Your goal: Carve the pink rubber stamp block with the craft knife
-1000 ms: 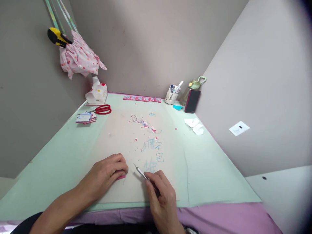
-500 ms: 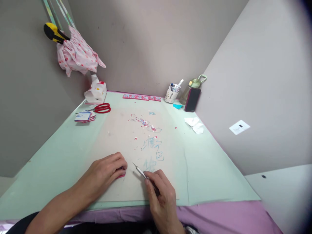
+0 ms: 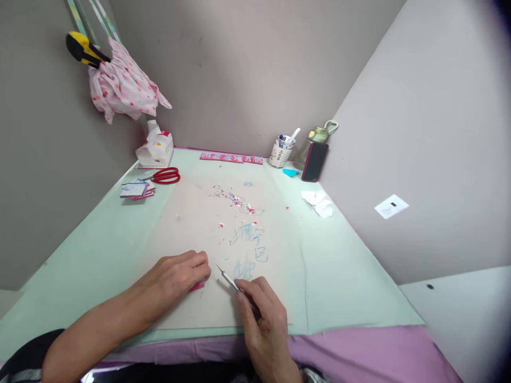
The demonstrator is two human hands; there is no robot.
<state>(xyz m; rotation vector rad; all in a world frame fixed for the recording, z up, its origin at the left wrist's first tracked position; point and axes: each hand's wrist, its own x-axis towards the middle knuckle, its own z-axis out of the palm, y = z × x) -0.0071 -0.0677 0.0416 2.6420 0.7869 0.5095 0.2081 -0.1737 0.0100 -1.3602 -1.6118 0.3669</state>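
Two hands rest on the pale board [image 3: 191, 223]. The left hand [image 3: 175, 279] lies flat, fingers bent over a small pink paper [image 3: 197, 287], pressing it down. Just beside it, the right hand [image 3: 263, 319] pinches a thin craft knife [image 3: 228, 279], its tip pointing at the pink paper, not touching it.
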